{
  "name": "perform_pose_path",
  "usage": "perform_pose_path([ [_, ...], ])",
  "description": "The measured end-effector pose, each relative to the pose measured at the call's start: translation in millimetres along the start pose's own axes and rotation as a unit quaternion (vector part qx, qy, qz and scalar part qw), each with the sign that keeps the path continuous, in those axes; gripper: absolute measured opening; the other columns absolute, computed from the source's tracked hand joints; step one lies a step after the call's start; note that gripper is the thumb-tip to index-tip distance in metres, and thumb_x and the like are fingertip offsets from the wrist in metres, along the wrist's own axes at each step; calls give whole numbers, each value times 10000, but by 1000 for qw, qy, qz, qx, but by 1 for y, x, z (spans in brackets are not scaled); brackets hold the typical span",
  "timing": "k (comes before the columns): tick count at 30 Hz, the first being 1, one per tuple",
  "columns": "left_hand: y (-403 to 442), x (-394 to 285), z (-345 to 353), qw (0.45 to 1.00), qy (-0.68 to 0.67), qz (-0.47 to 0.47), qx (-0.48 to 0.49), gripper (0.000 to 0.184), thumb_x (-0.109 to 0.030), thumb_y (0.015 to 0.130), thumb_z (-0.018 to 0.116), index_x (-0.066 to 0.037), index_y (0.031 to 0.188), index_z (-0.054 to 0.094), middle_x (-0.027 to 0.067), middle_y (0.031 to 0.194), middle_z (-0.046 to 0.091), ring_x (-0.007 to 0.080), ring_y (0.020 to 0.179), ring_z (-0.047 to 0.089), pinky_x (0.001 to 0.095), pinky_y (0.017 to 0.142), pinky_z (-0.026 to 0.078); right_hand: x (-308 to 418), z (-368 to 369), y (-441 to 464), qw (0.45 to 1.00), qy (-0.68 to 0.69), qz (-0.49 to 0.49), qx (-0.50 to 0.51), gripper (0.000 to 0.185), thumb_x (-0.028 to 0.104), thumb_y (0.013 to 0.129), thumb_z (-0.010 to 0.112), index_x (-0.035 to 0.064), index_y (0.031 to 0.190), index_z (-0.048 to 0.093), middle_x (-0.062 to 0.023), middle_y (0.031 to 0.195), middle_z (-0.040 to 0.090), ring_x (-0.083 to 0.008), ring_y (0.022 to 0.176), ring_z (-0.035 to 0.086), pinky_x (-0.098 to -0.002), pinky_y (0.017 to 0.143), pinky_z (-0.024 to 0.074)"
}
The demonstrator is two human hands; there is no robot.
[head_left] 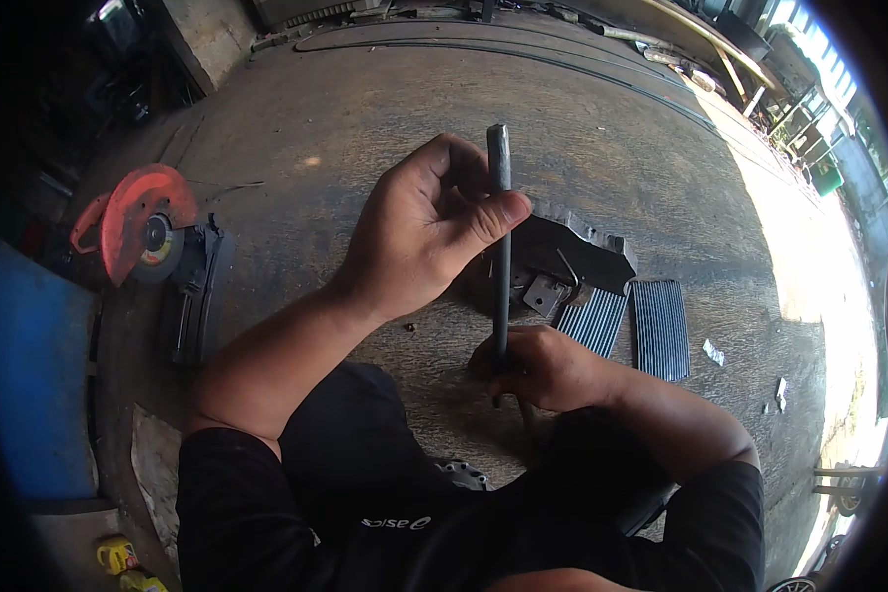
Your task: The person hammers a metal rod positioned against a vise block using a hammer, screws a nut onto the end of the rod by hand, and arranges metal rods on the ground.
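A dark metal rod [502, 286] stands nearly upright in front of my chest. Around its upper part, my left hand [429, 222] is closed, the thumb pressed across the rod just below its top end. Lower down, my right hand [555, 370] wraps its fingers around the rod near the bottom. Behind the rod lies a dark, jagged-edged metal block [582, 252] on the floor. A small metal plate with a hole [543, 294] rests against the block's near side. Close to my right forearm are two ribbed grey bundles [661, 331], which look like rows of thin rods.
On the left stands a cut-off saw with a red guard [148, 212] on its dark base. A blue panel [35, 365] rises at the left edge. Long thin bars [523, 49] lie across the far floor. Small silvery scraps [713, 352] are at the right, with yellow items [118, 555] at lower left.
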State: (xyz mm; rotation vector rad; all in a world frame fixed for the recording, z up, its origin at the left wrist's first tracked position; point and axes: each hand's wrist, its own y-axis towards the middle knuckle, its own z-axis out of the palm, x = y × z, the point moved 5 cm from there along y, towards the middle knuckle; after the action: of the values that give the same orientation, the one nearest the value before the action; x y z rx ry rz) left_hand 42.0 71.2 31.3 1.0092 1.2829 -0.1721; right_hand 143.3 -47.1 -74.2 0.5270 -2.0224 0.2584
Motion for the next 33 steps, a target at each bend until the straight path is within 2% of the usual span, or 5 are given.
perform_pose_path([
  [12,-15,131,-38,954,212,-214,-10,342,-329,922,638,1,960,558,67,843,644,122,701,655,254,641,535,-76,-3,47,896,346,243,-138,341,246,907,637,4,1126,539,-108,836,626,-191,746,670,-328,645,558],
  [22,-97,287,-85,872,177,-455,-28,311,-290,984,502,1,1003,612,71,819,672,160,648,662,296,615,539,-203,68,92,887,179,425,-24,227,171,883,636,-49,939,626,-119,826,677,-218,730,707,-313,531,570],
  [25,-130,356,-105,826,404,-389,-51,230,-236,927,557,-26,947,648,135,831,687,221,707,679,371,655,522,-253,89,109,891,105,437,62,217,192,839,685,-19,889,675,-95,805,697,-203,764,711,-330,602,577],
  [27,-138,370,-104,803,445,-396,-30,213,-232,905,572,-38,946,650,149,863,689,275,766,676,401,691,517,-269,110,132,901,-271,182,287,210,213,785,732,13,845,709,-94,829,714,-192,813,710,-347,693,573],
  [33,-158,423,-111,766,486,-419,10,198,-222,856,592,-75,975,652,179,953,680,377,947,636,469,826,504,-305,138,171,859,-352,246,277,229,199,764,735,3,880,714,-133,870,717,-222,828,709,-366,729,563],
])
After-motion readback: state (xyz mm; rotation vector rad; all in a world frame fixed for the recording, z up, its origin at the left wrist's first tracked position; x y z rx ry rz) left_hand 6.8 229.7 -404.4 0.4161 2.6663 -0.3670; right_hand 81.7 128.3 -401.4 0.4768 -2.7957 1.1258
